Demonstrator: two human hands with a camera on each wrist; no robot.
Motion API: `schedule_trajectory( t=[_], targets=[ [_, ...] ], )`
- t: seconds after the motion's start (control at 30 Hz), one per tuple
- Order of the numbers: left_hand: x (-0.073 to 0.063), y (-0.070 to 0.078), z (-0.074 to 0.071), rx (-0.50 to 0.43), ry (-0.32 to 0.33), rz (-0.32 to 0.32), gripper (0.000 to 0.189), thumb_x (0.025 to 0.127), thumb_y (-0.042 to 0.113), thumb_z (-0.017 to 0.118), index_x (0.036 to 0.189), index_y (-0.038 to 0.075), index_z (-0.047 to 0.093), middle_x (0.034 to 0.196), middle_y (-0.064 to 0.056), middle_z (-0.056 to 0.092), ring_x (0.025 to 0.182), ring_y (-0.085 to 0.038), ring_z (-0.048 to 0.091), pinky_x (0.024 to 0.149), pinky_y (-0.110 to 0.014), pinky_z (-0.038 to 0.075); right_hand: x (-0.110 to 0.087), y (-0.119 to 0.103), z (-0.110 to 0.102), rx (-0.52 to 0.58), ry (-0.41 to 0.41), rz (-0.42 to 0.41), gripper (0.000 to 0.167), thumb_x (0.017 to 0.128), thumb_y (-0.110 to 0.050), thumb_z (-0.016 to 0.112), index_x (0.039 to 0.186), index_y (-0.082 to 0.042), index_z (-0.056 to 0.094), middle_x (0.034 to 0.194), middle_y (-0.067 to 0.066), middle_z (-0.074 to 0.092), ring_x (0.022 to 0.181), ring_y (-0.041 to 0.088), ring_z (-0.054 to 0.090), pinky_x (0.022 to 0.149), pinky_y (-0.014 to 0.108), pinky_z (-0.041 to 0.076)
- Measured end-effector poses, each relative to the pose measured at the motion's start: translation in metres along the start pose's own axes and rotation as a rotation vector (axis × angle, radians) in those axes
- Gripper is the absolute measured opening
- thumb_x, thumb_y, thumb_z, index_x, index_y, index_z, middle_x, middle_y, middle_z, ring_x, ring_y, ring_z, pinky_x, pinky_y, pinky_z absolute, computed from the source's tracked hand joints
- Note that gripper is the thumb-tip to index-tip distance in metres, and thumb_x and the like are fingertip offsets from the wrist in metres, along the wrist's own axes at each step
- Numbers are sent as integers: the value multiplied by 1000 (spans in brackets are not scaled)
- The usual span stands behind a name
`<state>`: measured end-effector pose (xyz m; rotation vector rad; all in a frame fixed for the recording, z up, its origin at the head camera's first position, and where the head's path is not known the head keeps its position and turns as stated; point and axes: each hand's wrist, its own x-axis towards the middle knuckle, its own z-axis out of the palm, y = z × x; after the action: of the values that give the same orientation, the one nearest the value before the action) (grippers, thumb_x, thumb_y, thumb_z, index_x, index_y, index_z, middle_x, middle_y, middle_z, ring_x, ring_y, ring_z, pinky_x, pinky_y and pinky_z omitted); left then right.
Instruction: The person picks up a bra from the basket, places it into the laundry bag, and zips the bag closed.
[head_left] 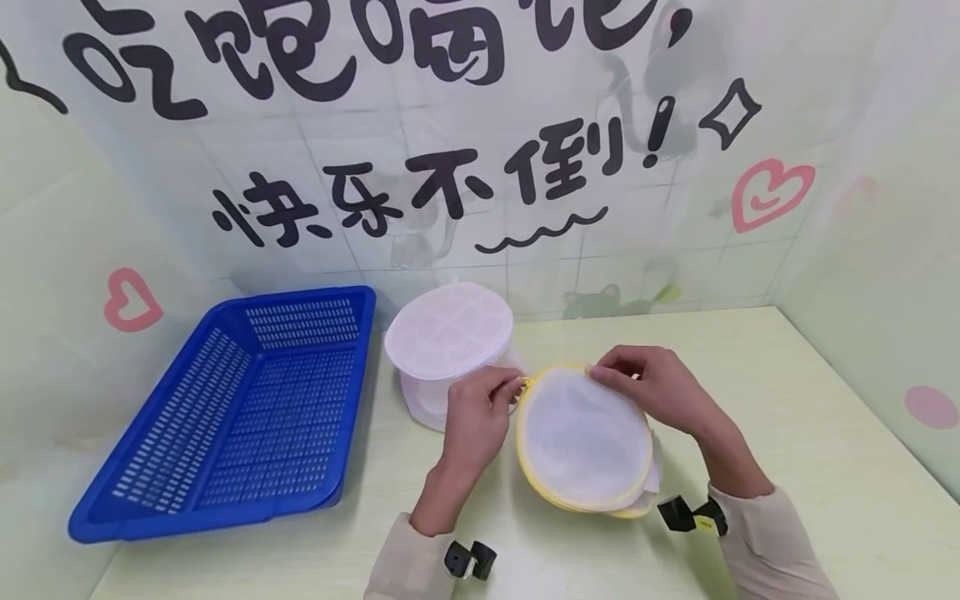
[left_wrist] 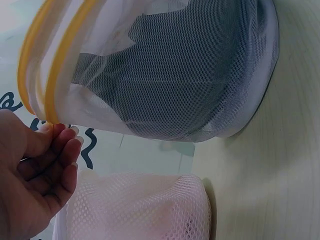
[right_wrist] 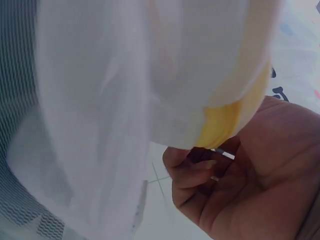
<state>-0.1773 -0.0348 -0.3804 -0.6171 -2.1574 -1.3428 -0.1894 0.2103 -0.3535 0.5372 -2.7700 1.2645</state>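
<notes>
A round white mesh laundry bag [head_left: 585, 442] with yellow trim stands on the table, its top tilted toward me. At its left edge my left hand [head_left: 480, 408] pinches a small yellow loop between thumb and fingers. My right hand [head_left: 656, 383] pinches the yellow rim at the upper right of the top. Dark cloth [left_wrist: 170, 75] shows through the mesh side in the left wrist view, with white material beside it. In the right wrist view, a bit of shiny metal [right_wrist: 223, 154] shows by the curled fingers, close under the yellow trim [right_wrist: 220, 125].
A second mesh laundry bag [head_left: 450, 329], white with a pale pink top, stands just behind my left hand. To the left lies a blue plastic basket [head_left: 277, 417] with slotted walls. A wall with black lettering [head_left: 450, 183] closes off the table's back.
</notes>
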Motion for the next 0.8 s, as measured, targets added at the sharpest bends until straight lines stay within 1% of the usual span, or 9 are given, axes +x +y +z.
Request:
schedule_trajectory(
  t=[0.13, 0.23, 0.43, 0.5, 0.6, 0.7, 0.8],
  targets=[
    [-1, 0, 1, 8, -2, 16, 6, 85, -3, 67, 87, -2, 72, 78, -8, 68, 66, -15, 64, 60, -20, 51, 1, -1, 2, 15, -44, -36, 16, 90, -37, 66, 91, -23, 72, 74, -6, 63, 66, 15, 57, 58, 28, 47],
    [-1, 0, 1, 15, 6, 35, 5, 85, -3, 68, 86, -1, 72, 76, -7, 68, 65, -14, 64, 59, -20, 51, 1, -2, 2, 15, -54, -49, 14, 90, -35, 66, 88, -23, 73, 74, -7, 65, 66, 14, 57, 58, 28, 49],
    [0, 1, 1, 33, 30, 96, 5, 84, -4, 69, 84, 0, 72, 74, -5, 67, 64, -12, 62, 58, -20, 50, -2, -5, -5, 83, -8, -38, 17, 92, -31, 65, 86, -17, 74, 71, -2, 65, 59, 16, 59, 52, 31, 50],
    [1, 2, 1, 32, 32, 110, 6, 83, -4, 69, 84, 0, 72, 74, -4, 67, 64, -12, 62, 58, -20, 49, -2, -5, -7, 89, 13, -34, 19, 92, -30, 64, 86, -15, 74, 70, -1, 65, 57, 17, 58, 51, 31, 49],
    [0, 2, 2, 38, 25, 127, 6, 83, -4, 69, 83, 1, 72, 73, -4, 66, 64, -11, 62, 58, -19, 49, -2, -3, -7, 92, 40, -17, 20, 92, -31, 65, 84, -14, 74, 68, 0, 64, 55, 17, 58, 49, 31, 49],
    [-1, 2, 3, 53, 23, 145, 6, 83, -4, 69, 83, 1, 72, 73, -4, 66, 64, -11, 62, 58, -18, 49, -2, -1, -8, 107, 53, -2, 21, 92, -31, 65, 82, -15, 73, 67, 1, 64, 53, 18, 57, 48, 32, 48],
    [0, 2, 4, 62, 34, 163, 6, 83, -5, 70, 83, 1, 73, 72, -4, 66, 63, -11, 61, 57, -17, 48, -2, 0, -8, 116, 60, -3, 21, 92, -31, 65, 83, -13, 73, 68, 1, 64, 53, 18, 57, 47, 32, 48]
  ],
)
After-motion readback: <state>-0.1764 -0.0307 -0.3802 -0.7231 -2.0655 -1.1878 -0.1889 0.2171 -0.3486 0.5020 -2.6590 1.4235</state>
